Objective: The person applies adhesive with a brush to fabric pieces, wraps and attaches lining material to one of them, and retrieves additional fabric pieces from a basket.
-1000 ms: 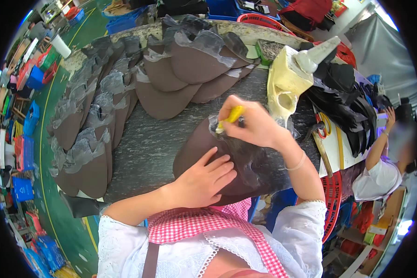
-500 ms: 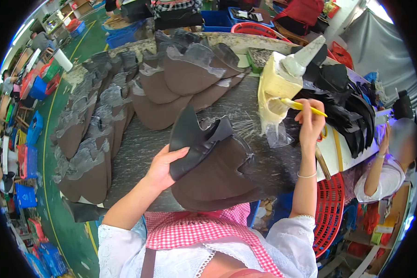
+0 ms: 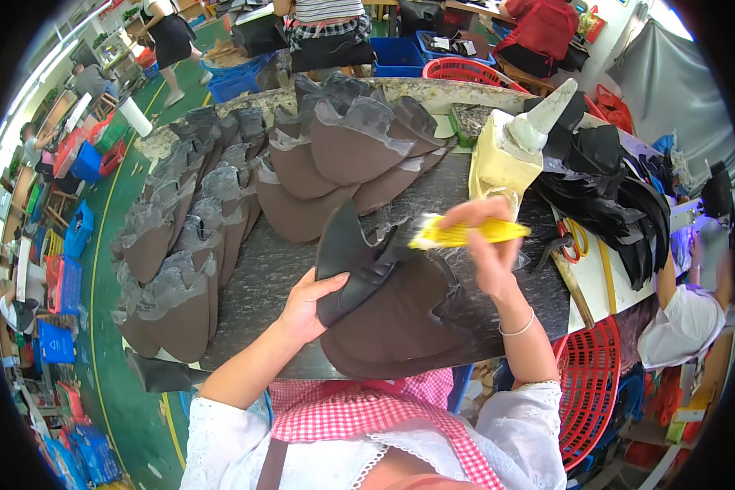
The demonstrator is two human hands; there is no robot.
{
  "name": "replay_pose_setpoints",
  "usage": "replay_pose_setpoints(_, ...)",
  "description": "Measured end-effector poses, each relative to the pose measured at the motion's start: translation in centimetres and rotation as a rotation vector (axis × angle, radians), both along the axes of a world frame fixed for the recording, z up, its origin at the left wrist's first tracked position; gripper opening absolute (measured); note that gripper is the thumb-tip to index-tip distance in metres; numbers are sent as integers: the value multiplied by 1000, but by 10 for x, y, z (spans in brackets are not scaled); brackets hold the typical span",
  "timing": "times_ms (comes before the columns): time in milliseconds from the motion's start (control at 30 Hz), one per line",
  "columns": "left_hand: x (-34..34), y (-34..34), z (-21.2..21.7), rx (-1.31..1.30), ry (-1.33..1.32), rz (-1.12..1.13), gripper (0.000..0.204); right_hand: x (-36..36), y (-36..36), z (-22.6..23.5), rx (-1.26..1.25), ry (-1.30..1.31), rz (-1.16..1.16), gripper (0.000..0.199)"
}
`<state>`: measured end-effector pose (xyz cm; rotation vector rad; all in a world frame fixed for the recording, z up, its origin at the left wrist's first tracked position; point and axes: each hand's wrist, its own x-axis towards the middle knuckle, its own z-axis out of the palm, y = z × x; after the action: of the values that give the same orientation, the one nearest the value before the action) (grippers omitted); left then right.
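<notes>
My left hand (image 3: 304, 309) pinches the near end of a black leather-like piece (image 3: 345, 249), thumb on top. This piece leans folded over brown-faced pieces (image 3: 388, 327) stacked at the table's near edge. My right hand (image 3: 492, 260) is closed round a yellow brush (image 3: 469, 235), both smeared by motion. Its whitish bristle end is at the upper right edge of the black piece; whether it touches I cannot tell. Behind my right hand stands a cream-coloured glue-smeared container (image 3: 501, 155) with a cone-shaped spout; its lower opening is mostly hidden by the hand.
Overlapping brown pieces with grey smeared edges (image 3: 171, 253) cover the table's left and back. At right lie black strips (image 3: 621, 212), scissors (image 3: 578, 241) and a wooden-handled tool (image 3: 576, 290). A red basket (image 3: 588, 392) stands below the right edge. Other people work around.
My right hand has brought the brush from the container's opening left and down to the black piece. My left hand keeps its hold. The whole view has shifted slightly.
</notes>
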<state>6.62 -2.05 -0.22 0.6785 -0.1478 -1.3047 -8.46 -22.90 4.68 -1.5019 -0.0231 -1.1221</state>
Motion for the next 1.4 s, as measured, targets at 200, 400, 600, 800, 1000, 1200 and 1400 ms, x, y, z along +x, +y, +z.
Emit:
replay_pose_setpoints(200,23,30,54,117,-980,365,45,-55,-74,-22,-173,372,-707,12)
replay_pose_setpoints(400,97,-84,36,262,-2209,513,51,-38,-97,-15,-740,840,-841,22)
replay_pose_setpoints(600,25,-45,36,-367,-2094,176,47,-85,-90,-23,200,467,-555,20)
replay_pose_setpoints(800,-35,4,18,-314,-2134,-269,57,-45,-18,-8,-413,316,53,18)
replay_pose_setpoints(1000,-38,2,13,-316,-2127,-259,57,-26,-14,4,88,368,34,13)
replay_pose_setpoints(1200,-38,4,12,-283,-2088,-223,54,-76,-1,-42,242,370,-70,17)
replay_pose_setpoints(1400,-36,5,12,-296,-2095,-239,55,-77,21,-21,-272,446,-56,17)
